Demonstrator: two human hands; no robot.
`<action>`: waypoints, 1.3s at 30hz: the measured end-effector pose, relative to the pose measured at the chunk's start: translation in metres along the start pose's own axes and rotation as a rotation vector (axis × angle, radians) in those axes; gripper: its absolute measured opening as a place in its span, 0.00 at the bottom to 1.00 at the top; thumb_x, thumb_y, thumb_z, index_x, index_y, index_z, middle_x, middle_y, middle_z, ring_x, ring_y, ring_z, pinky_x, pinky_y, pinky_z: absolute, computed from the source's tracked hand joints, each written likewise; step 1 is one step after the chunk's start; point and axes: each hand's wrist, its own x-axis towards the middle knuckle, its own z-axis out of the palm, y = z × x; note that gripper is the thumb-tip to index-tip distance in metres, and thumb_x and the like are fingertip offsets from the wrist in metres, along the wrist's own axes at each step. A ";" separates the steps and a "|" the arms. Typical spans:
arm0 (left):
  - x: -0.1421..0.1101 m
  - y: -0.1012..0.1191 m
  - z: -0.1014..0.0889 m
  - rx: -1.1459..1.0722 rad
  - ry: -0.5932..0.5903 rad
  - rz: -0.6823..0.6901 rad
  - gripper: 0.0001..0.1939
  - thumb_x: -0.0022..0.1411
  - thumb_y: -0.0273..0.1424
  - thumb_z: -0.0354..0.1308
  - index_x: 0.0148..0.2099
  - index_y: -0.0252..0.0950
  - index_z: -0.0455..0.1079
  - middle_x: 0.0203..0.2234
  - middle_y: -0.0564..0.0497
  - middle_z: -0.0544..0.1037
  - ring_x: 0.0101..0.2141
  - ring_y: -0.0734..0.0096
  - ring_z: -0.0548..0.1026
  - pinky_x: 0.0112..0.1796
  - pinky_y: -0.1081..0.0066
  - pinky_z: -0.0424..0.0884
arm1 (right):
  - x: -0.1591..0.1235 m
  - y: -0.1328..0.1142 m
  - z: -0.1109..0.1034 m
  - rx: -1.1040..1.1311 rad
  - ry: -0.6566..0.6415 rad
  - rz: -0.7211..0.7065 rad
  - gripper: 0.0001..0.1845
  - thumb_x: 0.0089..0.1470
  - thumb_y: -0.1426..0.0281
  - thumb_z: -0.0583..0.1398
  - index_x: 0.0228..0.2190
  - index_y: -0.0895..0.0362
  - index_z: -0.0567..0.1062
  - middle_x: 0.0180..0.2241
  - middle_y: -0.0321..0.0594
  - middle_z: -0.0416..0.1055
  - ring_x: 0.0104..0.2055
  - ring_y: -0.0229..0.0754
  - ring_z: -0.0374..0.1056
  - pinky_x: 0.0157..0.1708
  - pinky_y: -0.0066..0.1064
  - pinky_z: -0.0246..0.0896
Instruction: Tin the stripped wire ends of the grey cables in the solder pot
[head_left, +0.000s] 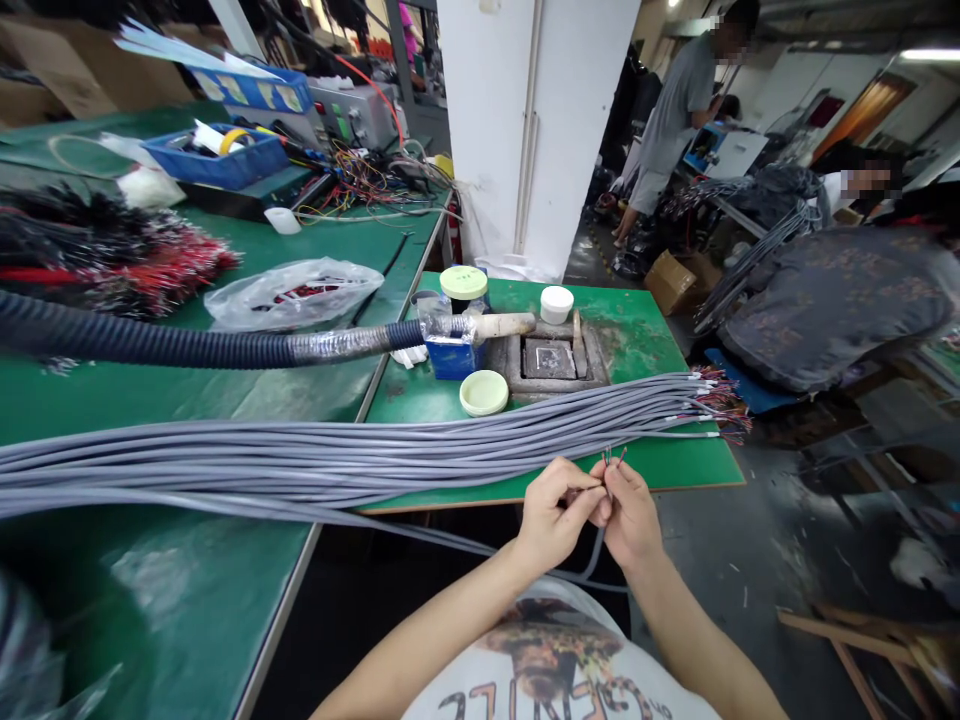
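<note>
Close to my chest, just past the bench's front edge, my two hands meet at the end of one grey cable (599,552). Several thin coloured wires (609,457) fan out from its end, above the fingertips. My right hand (628,508) grips the cable end and the wires. Thumb and forefinger of my left hand (559,505) pinch at the same wires from the side. The cable hangs below the hands and runs back to the left. Behind them lies a thick bundle of grey cables (450,450), its stripped, coloured wire ends (720,400) at the right.
A ribbed hose (225,340) with a pale nozzle crosses the bench. Behind the bundle are a square solder pot (551,360), a pale green lid (484,392), a white jar (556,304) and a blue box (454,355). Co-workers are at the right; a white pillar (532,140) stands behind.
</note>
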 end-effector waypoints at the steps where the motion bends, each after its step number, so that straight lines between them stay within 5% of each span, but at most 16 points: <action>1: 0.001 0.001 0.001 -0.035 0.005 -0.033 0.04 0.60 0.30 0.59 0.31 0.38 0.73 0.20 0.52 0.73 0.25 0.71 0.69 0.32 0.70 0.67 | 0.000 0.000 -0.001 -0.003 -0.009 -0.028 0.16 0.48 0.56 0.63 0.26 0.56 0.70 0.11 0.27 0.57 0.13 0.30 0.51 0.14 0.23 0.47; 7: 0.002 0.000 -0.005 -0.063 -0.007 0.019 0.03 0.59 0.28 0.60 0.32 0.37 0.73 0.21 0.52 0.73 0.25 0.73 0.68 0.29 0.72 0.65 | 0.002 -0.007 -0.019 -0.134 -0.252 -0.053 0.13 0.45 0.63 0.67 0.28 0.55 0.69 0.19 0.31 0.67 0.20 0.35 0.64 0.24 0.28 0.60; 14: -0.003 -0.008 -0.010 -0.089 -0.003 0.108 0.01 0.57 0.25 0.61 0.33 0.35 0.73 0.23 0.51 0.74 0.26 0.75 0.70 0.29 0.74 0.66 | 0.004 -0.022 -0.027 -0.587 -0.291 -0.237 0.08 0.53 0.64 0.62 0.29 0.57 0.73 0.25 0.35 0.70 0.27 0.37 0.67 0.30 0.28 0.63; 23: -0.006 0.000 -0.019 -0.440 0.052 -0.291 0.07 0.58 0.32 0.61 0.32 0.33 0.72 0.18 0.53 0.74 0.18 0.78 0.72 0.23 0.78 0.68 | 0.003 -0.030 -0.006 -0.778 -0.381 -0.268 0.09 0.57 0.65 0.57 0.28 0.57 0.68 0.22 0.32 0.62 0.23 0.32 0.59 0.24 0.24 0.55; 30: -0.012 -0.008 -0.032 -0.538 0.132 -0.368 0.09 0.57 0.34 0.62 0.33 0.32 0.75 0.20 0.50 0.78 0.18 0.76 0.72 0.24 0.76 0.70 | 0.012 -0.050 0.021 -1.048 -0.552 -0.399 0.10 0.58 0.66 0.56 0.27 0.58 0.69 0.21 0.31 0.61 0.24 0.32 0.55 0.25 0.25 0.49; 35: 0.003 0.005 -0.067 -0.573 0.371 -0.380 0.10 0.53 0.35 0.64 0.30 0.32 0.75 0.19 0.51 0.77 0.15 0.77 0.70 0.19 0.76 0.68 | 0.031 -0.069 0.030 -1.101 -0.549 -0.355 0.12 0.57 0.64 0.56 0.26 0.58 0.69 0.21 0.32 0.61 0.24 0.32 0.55 0.25 0.26 0.50; 39: 0.015 0.005 -0.118 -0.286 0.662 -0.119 0.07 0.54 0.34 0.63 0.32 0.34 0.74 0.19 0.54 0.75 0.19 0.77 0.72 0.25 0.75 0.71 | 0.076 -0.085 0.041 -1.140 -0.481 -0.227 0.15 0.55 0.61 0.57 0.22 0.57 0.65 0.18 0.31 0.62 0.20 0.32 0.55 0.21 0.25 0.49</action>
